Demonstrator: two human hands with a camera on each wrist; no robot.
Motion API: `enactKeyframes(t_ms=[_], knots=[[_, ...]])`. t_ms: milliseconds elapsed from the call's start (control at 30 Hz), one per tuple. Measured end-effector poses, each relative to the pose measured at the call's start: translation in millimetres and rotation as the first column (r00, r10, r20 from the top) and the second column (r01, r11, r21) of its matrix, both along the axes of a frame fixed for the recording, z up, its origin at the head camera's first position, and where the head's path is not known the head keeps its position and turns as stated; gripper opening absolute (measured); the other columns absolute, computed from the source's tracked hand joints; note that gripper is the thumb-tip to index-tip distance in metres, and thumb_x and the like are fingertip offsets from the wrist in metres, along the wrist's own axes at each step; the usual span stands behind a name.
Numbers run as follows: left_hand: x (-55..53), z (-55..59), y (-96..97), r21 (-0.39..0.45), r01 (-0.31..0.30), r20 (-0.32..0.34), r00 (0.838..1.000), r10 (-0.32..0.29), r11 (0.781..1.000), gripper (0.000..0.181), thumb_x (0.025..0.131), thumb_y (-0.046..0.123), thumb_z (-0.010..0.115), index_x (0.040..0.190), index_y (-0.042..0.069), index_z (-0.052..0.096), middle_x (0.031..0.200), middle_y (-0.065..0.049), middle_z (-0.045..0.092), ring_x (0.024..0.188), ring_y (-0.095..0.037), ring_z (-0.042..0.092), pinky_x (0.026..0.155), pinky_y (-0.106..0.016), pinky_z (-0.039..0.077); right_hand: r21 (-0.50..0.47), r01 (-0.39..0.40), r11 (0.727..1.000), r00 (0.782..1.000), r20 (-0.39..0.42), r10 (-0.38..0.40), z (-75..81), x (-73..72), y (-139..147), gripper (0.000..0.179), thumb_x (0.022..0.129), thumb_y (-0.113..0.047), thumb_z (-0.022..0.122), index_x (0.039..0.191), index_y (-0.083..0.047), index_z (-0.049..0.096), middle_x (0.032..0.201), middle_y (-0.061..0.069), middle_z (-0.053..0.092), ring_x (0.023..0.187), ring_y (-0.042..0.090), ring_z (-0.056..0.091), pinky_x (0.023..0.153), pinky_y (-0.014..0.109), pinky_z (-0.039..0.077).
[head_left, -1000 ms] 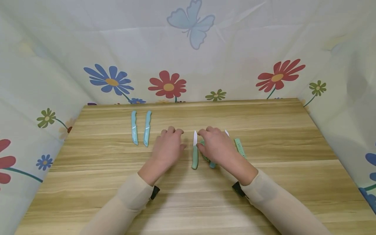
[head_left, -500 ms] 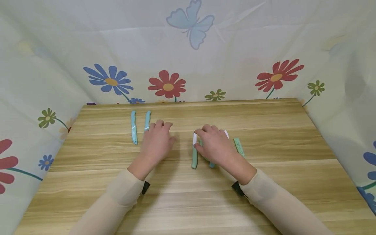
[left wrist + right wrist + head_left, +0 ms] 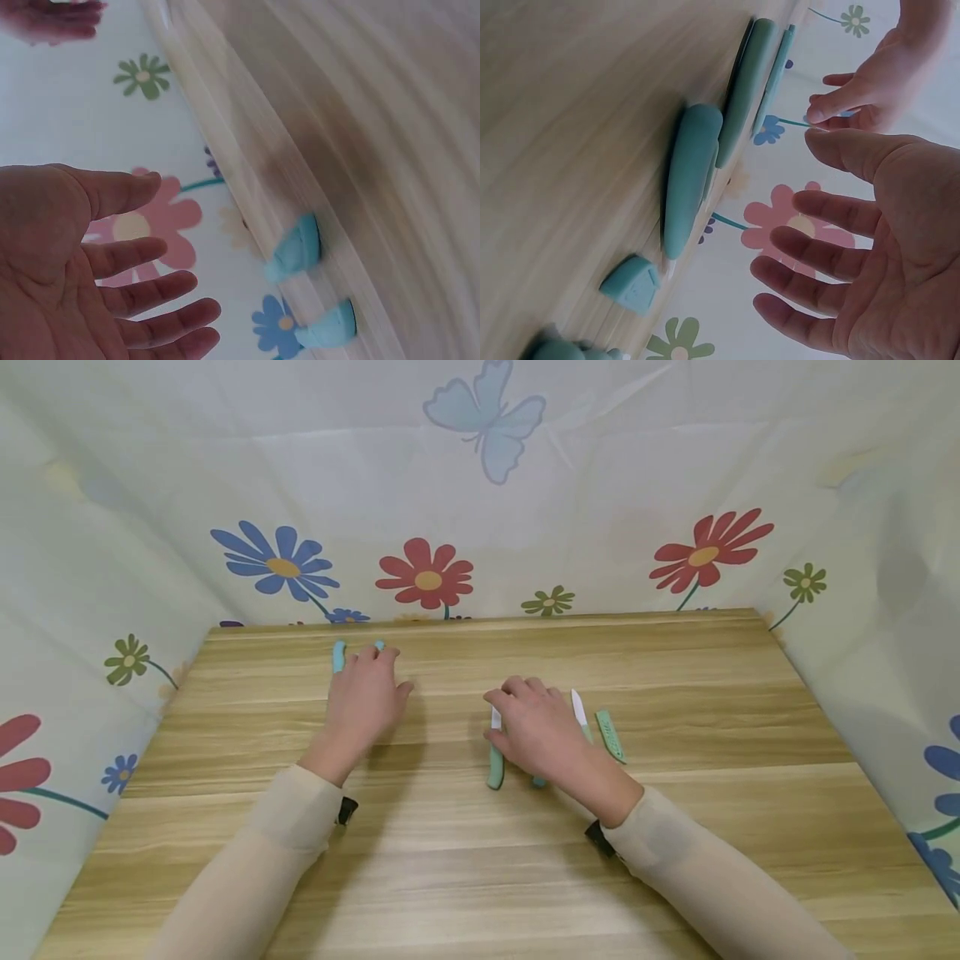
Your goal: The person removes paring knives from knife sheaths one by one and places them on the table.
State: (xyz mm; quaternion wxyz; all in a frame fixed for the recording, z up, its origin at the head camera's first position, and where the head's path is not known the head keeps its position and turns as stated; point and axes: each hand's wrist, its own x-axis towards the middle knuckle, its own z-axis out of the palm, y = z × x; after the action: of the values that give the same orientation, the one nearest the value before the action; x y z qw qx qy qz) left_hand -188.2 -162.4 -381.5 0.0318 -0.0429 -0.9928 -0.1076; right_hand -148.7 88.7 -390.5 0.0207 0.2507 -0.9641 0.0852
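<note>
My left hand [image 3: 365,697] hovers over two light-blue sheathed knives on the wooden table, covering most of them. Only the handle tops of the left knife [image 3: 339,656] and the right knife [image 3: 379,645] show. In the left wrist view that hand's fingers [image 3: 150,292] are spread, with nothing between them. My right hand [image 3: 542,727] is held above a green-handled knife [image 3: 496,767] with a white blade, whose middle it partly hides. A blue end [image 3: 539,782] peeks out beneath that hand. The right wrist view shows its fingers [image 3: 810,247] relaxed, apart from the objects.
Right of the right hand lie another white-bladed knife [image 3: 579,706] and a green perforated blade sheath [image 3: 611,737]. A small blue-green piece [image 3: 632,285] sits near the knife handles. Flower-printed cloth [image 3: 600,527] rises behind the table's far edge [image 3: 480,622].
My left hand has moved left and away from me, from the middle of the table to above the two blue knives. The right hand has shifted slightly left. The knives stay put.
</note>
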Motion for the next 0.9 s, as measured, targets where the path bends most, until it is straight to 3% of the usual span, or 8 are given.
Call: enactKeyframes(t_ms=[200, 500, 767, 900], knots=[[-16.9, 1.0, -12.0, -0.024, -0.024, 0.032, 0.999, 0.025, 0.999, 0.056, 0.105, 0.030, 0.066, 0.149, -0.002, 0.052, 0.143, -0.029, 0.054, 0.129, -0.053, 0.051, 0.097, -0.068, 0.050, 0.014, -0.005, 1.000, 1.000, 0.008, 0.005, -0.4, -1.8, -5, 0.052, 0.100, -0.042, 0.074, 0.144, -0.017, 0.066, 0.136, 0.009, 0.063, 0.125, 0.032, 0.059, 0.100, 0.050, 0.052], [-42.5, -3.3, -27.7, -0.016, -0.054, 0.043, 0.998, 0.054, 0.998, 0.048, 0.104, 0.026, 0.065, 0.134, -0.010, 0.057, 0.134, -0.033, 0.055, 0.122, -0.056, 0.052, 0.095, -0.071, 0.048, 0.013, -0.009, 1.000, 0.999, 0.032, 0.008, -2.1, -1.7, -11, 0.054, 0.100, -0.042, 0.073, 0.147, -0.018, 0.063, 0.139, 0.008, 0.060, 0.128, 0.031, 0.055, 0.105, 0.051, 0.048], [-62.8, -5.1, -34.5, -0.016, -0.066, 0.118, 0.991, 0.068, 0.998, 0.034, 0.103, 0.020, 0.057, 0.117, -0.010, 0.065, 0.135, -0.037, 0.053, 0.125, -0.059, 0.050, 0.094, -0.073, 0.048, 0.012, -0.016, 1.000, 0.999, 0.036, 0.016, -3.7, -1.3, -15, 0.053, 0.101, -0.041, 0.072, 0.148, -0.017, 0.063, 0.139, 0.007, 0.060, 0.129, 0.030, 0.054, 0.105, 0.050, 0.048], [-72.7, -6.6, -36.8, -0.029, -0.069, 0.146, 0.987, 0.073, 0.997, 0.035, 0.102, 0.018, 0.054, 0.115, -0.012, 0.067, 0.136, -0.039, 0.050, 0.122, -0.058, 0.052, 0.092, -0.070, 0.051, 0.008, -0.024, 1.000, 0.999, 0.035, 0.023, -4.6, -1.1, -16, 0.052, 0.102, -0.041, 0.071, 0.147, -0.016, 0.063, 0.138, 0.008, 0.060, 0.128, 0.031, 0.055, 0.104, 0.051, 0.048]])
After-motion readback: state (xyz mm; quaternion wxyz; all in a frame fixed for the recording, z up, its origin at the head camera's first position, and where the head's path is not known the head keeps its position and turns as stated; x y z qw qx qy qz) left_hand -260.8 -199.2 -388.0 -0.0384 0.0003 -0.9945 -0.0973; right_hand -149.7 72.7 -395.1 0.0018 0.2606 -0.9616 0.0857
